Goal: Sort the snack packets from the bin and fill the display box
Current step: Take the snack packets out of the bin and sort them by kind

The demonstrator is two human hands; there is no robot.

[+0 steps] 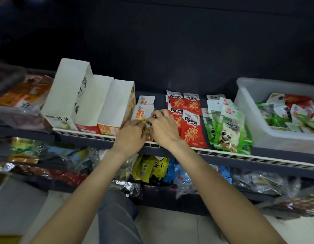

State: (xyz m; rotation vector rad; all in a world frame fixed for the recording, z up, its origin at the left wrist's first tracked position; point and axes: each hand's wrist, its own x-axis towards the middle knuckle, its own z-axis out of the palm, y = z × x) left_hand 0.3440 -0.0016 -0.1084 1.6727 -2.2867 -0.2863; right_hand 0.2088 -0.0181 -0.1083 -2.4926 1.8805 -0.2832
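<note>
Both hands point(148, 128) pinch an orange packet point(141, 113) (lengthwise front-to-back).

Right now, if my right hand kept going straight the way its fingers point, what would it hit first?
Your right hand points up and left, so it would likely meet the orange-and-white packets first, just beyond the fingertips. The display box stands further left. Depth is hard to judge.

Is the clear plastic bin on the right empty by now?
No, the clear bin on the shelf's right end holds a jumble of red, green and white snack packets.
</note>
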